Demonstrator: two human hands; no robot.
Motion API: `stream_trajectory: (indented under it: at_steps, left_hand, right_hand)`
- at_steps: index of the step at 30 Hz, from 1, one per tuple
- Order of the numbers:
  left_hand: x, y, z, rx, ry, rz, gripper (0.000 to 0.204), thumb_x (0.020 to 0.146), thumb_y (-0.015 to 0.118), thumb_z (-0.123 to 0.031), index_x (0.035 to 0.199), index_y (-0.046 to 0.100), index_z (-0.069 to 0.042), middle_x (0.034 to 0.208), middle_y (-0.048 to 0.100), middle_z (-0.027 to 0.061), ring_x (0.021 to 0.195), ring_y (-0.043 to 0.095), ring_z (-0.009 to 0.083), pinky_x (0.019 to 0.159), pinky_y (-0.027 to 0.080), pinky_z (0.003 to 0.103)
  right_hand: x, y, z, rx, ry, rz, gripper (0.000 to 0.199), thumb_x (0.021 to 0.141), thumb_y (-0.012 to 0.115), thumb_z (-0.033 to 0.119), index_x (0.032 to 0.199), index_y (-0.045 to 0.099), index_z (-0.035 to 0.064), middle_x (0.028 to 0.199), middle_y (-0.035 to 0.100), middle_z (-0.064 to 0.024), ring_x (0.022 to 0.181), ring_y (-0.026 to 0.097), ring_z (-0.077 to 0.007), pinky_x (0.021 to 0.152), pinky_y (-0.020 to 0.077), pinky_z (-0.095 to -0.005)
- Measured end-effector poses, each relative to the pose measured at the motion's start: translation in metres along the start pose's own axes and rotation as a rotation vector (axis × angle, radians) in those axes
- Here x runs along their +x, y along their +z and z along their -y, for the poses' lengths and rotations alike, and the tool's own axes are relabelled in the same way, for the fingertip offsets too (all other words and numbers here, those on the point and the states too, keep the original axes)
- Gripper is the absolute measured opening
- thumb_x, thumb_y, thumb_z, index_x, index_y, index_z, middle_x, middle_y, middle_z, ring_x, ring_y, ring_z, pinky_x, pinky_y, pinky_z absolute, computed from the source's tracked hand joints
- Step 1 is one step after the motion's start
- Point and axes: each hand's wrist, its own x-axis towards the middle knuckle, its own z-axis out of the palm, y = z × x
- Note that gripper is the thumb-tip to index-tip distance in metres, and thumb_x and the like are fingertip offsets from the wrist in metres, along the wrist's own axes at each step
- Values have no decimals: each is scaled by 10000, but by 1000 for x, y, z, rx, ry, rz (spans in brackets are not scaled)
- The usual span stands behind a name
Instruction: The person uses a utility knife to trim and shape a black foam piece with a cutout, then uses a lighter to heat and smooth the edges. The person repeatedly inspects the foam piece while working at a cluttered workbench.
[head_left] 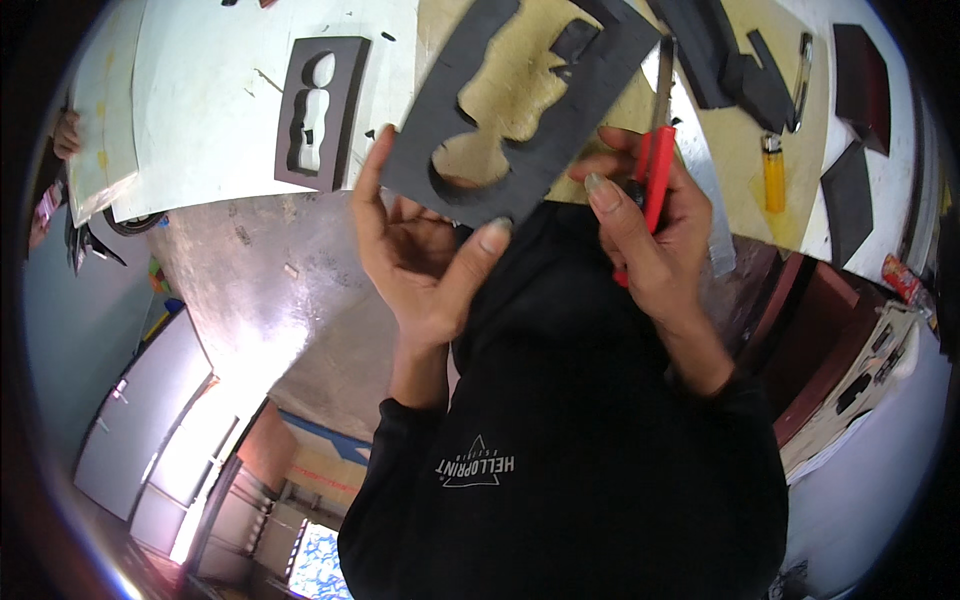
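My left hand [425,275] grips the near end of a thick dark grey foam block [430,125], thumb on top and fingers along its left side and underneath. A wavy opening with a rounded end is cut through the block, and the table shows through it. A small dark foam bit [575,42] shows at the opening's far right edge. In my right hand [665,240] is a utility knife [657,178] with a red handle, its blade pointing away from me. The knife is just right of the block, and my right fingertips are close to the block's edge.
On the white table [220,110] at left lies a smaller foam block [350,115] with a similar cutout. Dark foam offcuts [695,45], a yellow lighter [774,180] and a dark box-like block [862,90] lie at right. Another person's hand [66,135] is at the far left edge.
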Motion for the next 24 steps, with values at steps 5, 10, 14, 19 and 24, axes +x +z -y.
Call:
stream_trajectory:
  at_steps: [5,10,14,19,24]
  left_hand:
    - [-9,8,1,-45,-17,-20,940,746,740,85,1473,148,18,1278,503,195,1173,548,265,993,459,385]
    - [-13,7,12,-235,10,5,1001,704,815,1,1468,169,-5,1165,588,195,1106,582,256,992,455,389]
    - [-12,-3,31,-249,35,69,842,720,851,-246,1324,335,31,1036,647,192,1069,590,280,979,435,414]
    - [-12,-4,34,-444,-17,121,723,800,754,-450,1268,455,14,1015,632,119,1040,516,253,909,402,398]
    - [-5,-7,33,-455,9,217,627,846,708,-432,1281,483,-40,891,551,15,847,376,162,739,324,311]
  right_hand:
    - [8,4,2,400,217,70,389,878,673,62,1203,501,-66,752,558,-30,469,455,-48,414,369,-209]
    - [5,5,-5,532,232,90,286,890,651,63,1119,507,-28,687,513,-18,390,388,-56,363,318,-217]
    - [1,9,0,525,254,110,284,884,653,55,1115,508,-23,663,496,-10,391,389,-56,360,314,-216]
    - [-10,14,7,357,94,40,284,865,671,48,1093,527,-40,732,549,-12,527,467,-36,467,369,-195]
    - [-13,15,7,252,-35,-9,275,847,689,38,1068,550,-51,806,592,-23,693,513,-40,630,415,-194]
